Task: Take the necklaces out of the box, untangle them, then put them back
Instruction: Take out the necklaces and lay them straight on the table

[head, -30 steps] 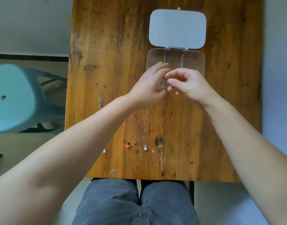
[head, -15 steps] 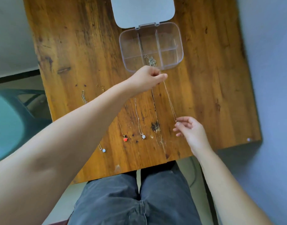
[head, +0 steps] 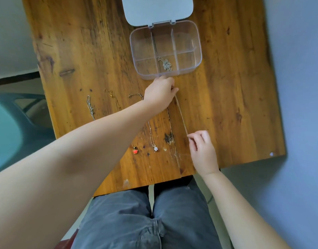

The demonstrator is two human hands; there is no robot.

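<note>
A clear compartment box (head: 198,42) stands open on the wooden table (head: 235,90), its grey lid (head: 158,9) folded back. One bunched silver necklace (head: 166,65) lies in the box's near middle compartment. My left hand (head: 160,93) pinches the far end of a thin chain (head: 181,115), just in front of the box. My right hand (head: 202,150) pinches the chain's near end, so it runs straight between both hands. Laid out to the left are a necklace with a red pendant (head: 135,151), one with a white flower pendant (head: 155,148), and a silver chain (head: 90,106).
The table's near edge sits over my lap in grey trousers (head: 145,221). A teal plastic stool (head: 12,126) stands on the floor at the left. A blue wall (head: 302,69) runs along the right side of the table.
Both hands were together at the box a second ago. My right hand has drawn the chain's end toward me, stretching it out, while my left hand stays near the box.
</note>
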